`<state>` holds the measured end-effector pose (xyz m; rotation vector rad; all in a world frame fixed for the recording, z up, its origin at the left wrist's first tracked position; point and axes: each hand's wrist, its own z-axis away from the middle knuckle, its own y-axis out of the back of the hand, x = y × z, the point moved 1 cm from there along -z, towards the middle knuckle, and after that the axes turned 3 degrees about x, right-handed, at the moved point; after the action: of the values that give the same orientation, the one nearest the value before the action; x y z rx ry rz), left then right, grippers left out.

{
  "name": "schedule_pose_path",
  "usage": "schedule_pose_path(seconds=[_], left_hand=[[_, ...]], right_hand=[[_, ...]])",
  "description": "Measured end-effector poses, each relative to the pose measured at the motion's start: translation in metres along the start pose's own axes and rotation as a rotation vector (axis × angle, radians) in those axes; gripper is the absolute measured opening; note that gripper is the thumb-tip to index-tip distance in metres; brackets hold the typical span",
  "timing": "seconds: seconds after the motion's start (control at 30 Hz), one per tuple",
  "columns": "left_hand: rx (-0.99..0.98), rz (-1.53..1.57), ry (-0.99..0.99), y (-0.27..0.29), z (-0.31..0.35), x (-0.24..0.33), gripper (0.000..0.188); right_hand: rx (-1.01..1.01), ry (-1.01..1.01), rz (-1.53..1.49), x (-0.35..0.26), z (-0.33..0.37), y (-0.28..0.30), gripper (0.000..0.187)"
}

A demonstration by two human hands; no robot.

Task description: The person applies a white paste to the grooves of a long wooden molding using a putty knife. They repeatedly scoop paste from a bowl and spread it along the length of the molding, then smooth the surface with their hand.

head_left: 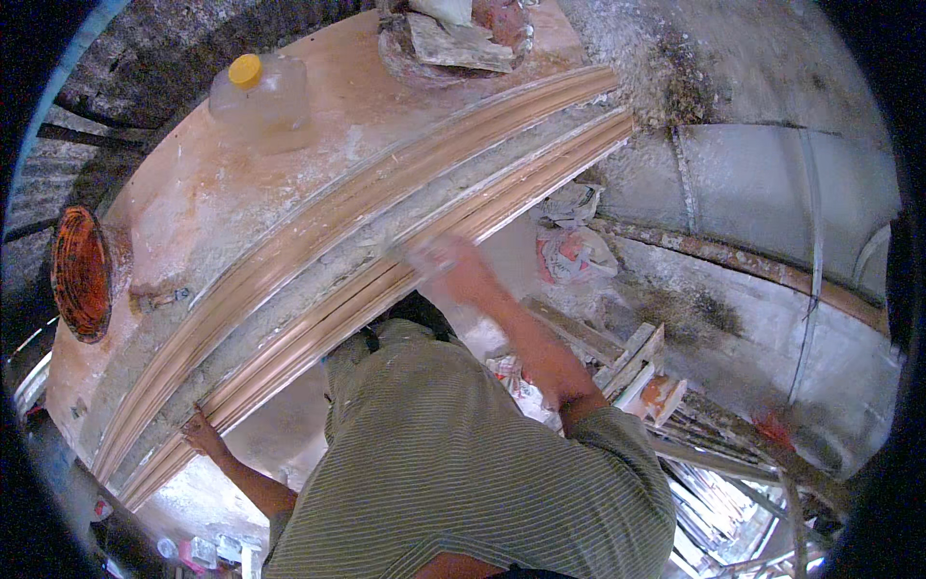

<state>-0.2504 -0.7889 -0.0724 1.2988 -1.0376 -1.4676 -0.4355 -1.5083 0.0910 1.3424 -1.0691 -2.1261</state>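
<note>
Right hand (446, 270): over the middle of the near moulding (307, 342), motion-blurred. Cannot tell how far its fingers are spread, or whether the pale patch there is something held. Left hand (203, 432): fingers part-extended against the same moulding toward its left end; any grip underneath is hidden, so cannot tell if closed on it.

Near moulding lies along the table (183, 198) edge on the person's side. Judged risk: a fast right hand with uneven pressure could chip the thin ridges or leave waves; cause, speed plus light steadying at one end only. If the piece is loose, its far right end, with no hand on it, could swing or slip over the edge.

Beyond it, a grey gritty band (352, 259), then the far moulding (299, 234). Grit dragged onto the profile could score it; an overreaching stroke could knock the second piece.

Further out: yellow-capped bottle (258, 104), orange round object (81, 274). Both well apart from the hands; a spill seems unlikely unless the table is jolted.
</note>
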Motion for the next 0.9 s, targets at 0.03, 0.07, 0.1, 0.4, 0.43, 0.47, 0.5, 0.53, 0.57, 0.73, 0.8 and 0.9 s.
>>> schedule_pose_path(seconds=[0.03, 0.07, 0.1, 0.4, 0.43, 0.47, 0.5, 0.53, 0.57, 0.73, 0.8, 0.9], left_hand=[[-0.12, -0.033, 0.102, -0.003, -0.013, -0.003, 0.071], [-0.247, -0.07, 0.208, -0.008, -0.019, -0.005, 0.073], [-0.369, -0.108, 0.212, -0.006, -0.028, -0.017, 0.072], [0.596, 0.756, -0.026, 0.12, 0.0, 0.251, 0.044], [0.644, 0.855, -0.05, 0.145, 0.013, 0.31, 0.038], [0.603, 1.014, -0.106, 0.174, 0.034, 0.37, 0.032], [0.596, 0.998, -0.21, 0.196, 0.052, 0.423, 0.029], [0.515, 0.998, -0.221, 0.198, 0.067, 0.468, 0.031], [0.457, 1.056, -0.334, 0.21, 0.083, 0.51, 0.031], [0.065, 1.094, -0.547, 0.262, 0.137, 0.669, 0.024], [-0.007, 1.039, -0.583, 0.279, 0.144, 0.709, 0.025], [-0.066, 0.928, -0.617, 0.27, 0.141, 0.752, 0.026]], right_hand=[[0.081, -0.165, -0.166, 0.044, -0.002, 0.017, 0.033], [0.189, -0.305, -0.332, 0.084, -0.003, 0.036, 0.029], [0.365, -0.261, -0.14, 0.115, -0.005, 0.066, 0.026], [0.353, 0.114, 0.006, 0.174, -0.038, 0.076, 0.035], [0.296, 0.312, 0.091, 0.177, -0.038, 0.037, 0.037], [0.078, 0.216, -0.072, 0.135, -0.039, 0.044, 0.039], [-0.144, 0.111, -0.228, 0.101, -0.036, 0.065, 0.04], [-0.098, 0.085, -0.201, 0.122, -0.038, 0.075, 0.04], [-0.056, 0.053, -0.181, 0.155, -0.041, 0.082, 0.04], [0.258, -0.145, -0.096, 0.379, -0.066, 0.206, 0.034], [0.287, -0.338, 0.064, 0.413, -0.069, 0.278, 0.036], [0.658, -0.298, 0.418, 0.49, -0.063, 0.32, 0.03]])
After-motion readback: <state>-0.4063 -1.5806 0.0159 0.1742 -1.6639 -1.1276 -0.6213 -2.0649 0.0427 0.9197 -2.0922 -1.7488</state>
